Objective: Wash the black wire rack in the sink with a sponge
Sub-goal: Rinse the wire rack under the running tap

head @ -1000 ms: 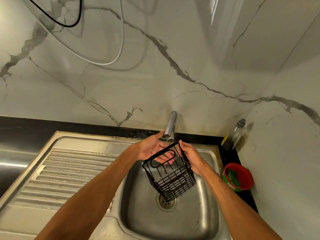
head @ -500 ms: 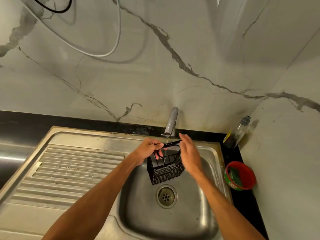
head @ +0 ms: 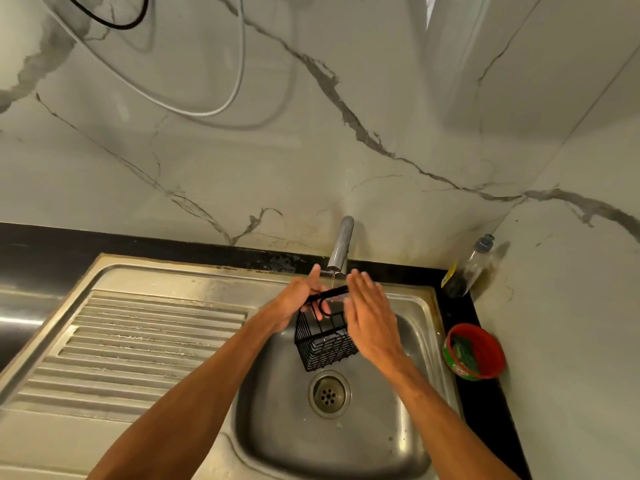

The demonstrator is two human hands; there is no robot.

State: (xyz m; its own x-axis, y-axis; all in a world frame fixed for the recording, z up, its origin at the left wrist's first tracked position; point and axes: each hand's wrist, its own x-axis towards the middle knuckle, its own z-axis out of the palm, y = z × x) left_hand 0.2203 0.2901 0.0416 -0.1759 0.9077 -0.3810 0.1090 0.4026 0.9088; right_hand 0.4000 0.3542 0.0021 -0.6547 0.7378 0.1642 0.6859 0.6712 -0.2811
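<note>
Rack (head: 323, 344) is hanging upright over the sink (head: 277, 427), just under the tap (head: 341, 244) and a little beyond the drain (head: 329, 393), its long axis running top to bottom and its black top bar lying left to right beneath a thin stream of water. Left hand (head: 294, 299) is gripping that bar at its left end, fingers curled round it, and is carrying the rack's weight. Right hand (head: 370, 320) is lying flat with fingers straight against the rack's right side, holding nothing. No sponge is showing in either hand; something green, possibly the sponge, is sitting in a red bowl (head: 485, 344) on the counter to the right of the sink, well apart from the rack. The right hand is the nearer one to that bowl and the free one, so I judge the reach to be its job while the left is keeping the rack under the water. Compared with a second ago, the rack is sitting higher and squarer: then it was tipped with its open mouth toward the viewer, low over the drain, with both hands gripping its rim. The right hand's fingers have since opened out flat.
</note>
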